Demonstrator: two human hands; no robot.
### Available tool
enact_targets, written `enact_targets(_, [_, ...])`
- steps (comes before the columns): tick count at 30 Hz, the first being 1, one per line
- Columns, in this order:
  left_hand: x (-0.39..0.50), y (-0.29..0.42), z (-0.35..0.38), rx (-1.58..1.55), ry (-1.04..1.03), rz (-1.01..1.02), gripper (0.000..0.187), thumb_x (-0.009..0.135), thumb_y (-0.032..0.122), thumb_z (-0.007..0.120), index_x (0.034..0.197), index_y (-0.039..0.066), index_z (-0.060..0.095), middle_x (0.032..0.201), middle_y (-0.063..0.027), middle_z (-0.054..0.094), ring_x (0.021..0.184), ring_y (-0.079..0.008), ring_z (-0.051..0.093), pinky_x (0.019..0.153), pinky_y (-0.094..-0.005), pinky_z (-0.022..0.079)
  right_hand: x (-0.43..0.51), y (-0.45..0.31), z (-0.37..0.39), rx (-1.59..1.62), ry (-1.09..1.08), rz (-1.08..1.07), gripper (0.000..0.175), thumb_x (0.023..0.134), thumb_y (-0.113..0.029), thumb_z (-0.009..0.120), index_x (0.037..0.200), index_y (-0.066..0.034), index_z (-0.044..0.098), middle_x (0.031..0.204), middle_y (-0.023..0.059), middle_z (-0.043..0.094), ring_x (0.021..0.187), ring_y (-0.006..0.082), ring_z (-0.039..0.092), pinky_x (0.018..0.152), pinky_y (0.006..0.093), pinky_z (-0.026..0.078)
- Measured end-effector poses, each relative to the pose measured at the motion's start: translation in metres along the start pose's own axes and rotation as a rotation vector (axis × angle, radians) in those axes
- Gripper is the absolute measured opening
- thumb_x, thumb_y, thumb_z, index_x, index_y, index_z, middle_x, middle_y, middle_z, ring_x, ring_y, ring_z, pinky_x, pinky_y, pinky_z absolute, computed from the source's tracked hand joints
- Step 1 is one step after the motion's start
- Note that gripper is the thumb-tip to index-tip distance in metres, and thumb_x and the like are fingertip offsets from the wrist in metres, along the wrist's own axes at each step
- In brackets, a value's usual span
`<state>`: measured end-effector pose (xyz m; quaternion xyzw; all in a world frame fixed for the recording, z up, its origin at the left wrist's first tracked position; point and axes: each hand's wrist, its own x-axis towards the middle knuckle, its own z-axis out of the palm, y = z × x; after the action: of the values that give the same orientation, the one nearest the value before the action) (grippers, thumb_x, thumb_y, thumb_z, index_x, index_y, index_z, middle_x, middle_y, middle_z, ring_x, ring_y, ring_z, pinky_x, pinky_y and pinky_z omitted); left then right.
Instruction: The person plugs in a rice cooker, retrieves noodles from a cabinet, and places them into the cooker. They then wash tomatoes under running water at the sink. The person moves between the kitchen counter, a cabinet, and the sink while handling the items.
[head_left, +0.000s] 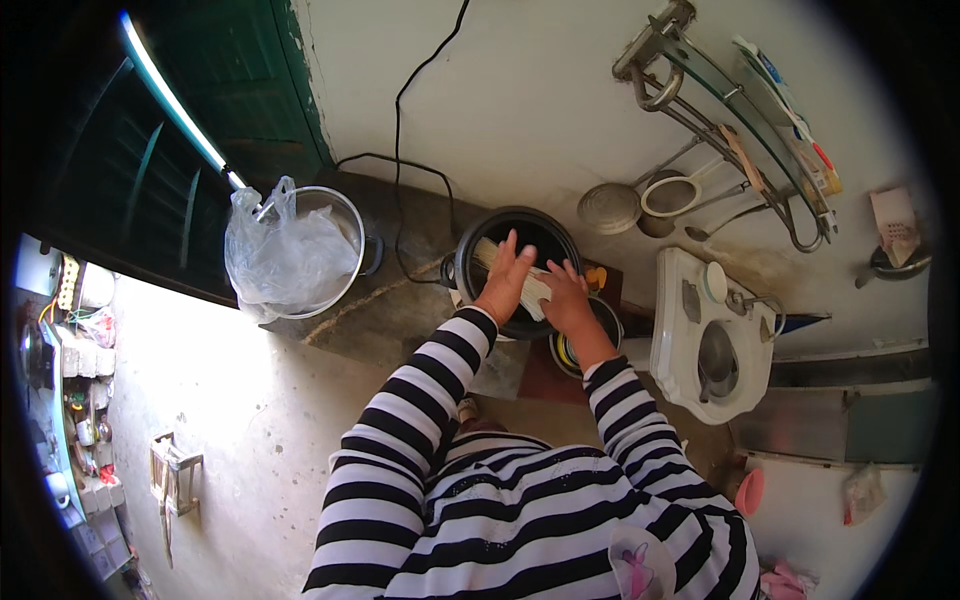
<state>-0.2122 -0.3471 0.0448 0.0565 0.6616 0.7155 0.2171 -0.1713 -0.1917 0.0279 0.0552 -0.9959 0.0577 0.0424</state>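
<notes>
A dark round pot (466, 274) with a black handle stands before me on the counter. Pale dry noodles (534, 300), long and straight, lie slantwise across its mouth. My left hand (511, 276) is over the noodles with its fingers apart, near their upper left part. On their right side is my right hand (570, 300), which touches them; how far its fingers close on them is hidden. A smaller round container (613, 319) sits beside the pot, partly under my right forearm.
On the left is a metal pot (363, 225) holding a clear plastic bag (292, 259). A black cord (397, 150) runs down the wall. Ladles and strainers (611, 208) hang below a glass shelf (739, 105). At right stands a white washbasin (675, 360). A small wooden stool (176, 472) is lower left.
</notes>
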Motion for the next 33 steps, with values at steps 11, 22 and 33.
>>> enact_targets(11, [0.0,0.01,0.024,-0.291,0.235,0.14,0.054,0.098,0.038,0.034,0.144,0.009,0.026,0.148,-0.0154,0.025,0.139,-0.0258,0.017,0.111,-0.0353,0.017,0.005,0.056,0.004,0.389,0.314,-0.119,0.029,0.083,0.0,0.056,0.112,-0.0056,0.057,0.112,0.0155,0.059,0.097,0.0273,0.062,0.081,0.0316,0.049])
enact_targets(22, [-0.236,-0.071,-0.089,-1.214,0.596,0.005,0.03,0.098,0.033,0.038,0.083,0.01,0.05,0.066,0.0007,0.042,0.062,-0.0136,0.042,0.063,-0.0287,0.038,-0.045,0.013,0.036,1.078,-0.321,0.023,0.018,0.086,-0.001,0.05,0.102,-0.0012,0.059,0.08,0.0066,0.061,0.073,0.0143,0.059,0.068,0.0274,0.047])
enact_targets(33, [-0.575,-0.179,-0.03,-1.543,1.602,0.311,0.044,0.097,0.044,0.032,0.067,0.014,0.043,0.051,0.0032,0.031,0.046,-0.0109,0.031,0.051,-0.028,0.033,-0.148,-0.285,0.045,0.609,-1.064,-1.249,0.02,0.087,-0.017,0.053,0.103,-0.0078,0.061,0.091,0.0113,0.063,0.083,0.0282,0.061,0.074,0.0361,0.049])
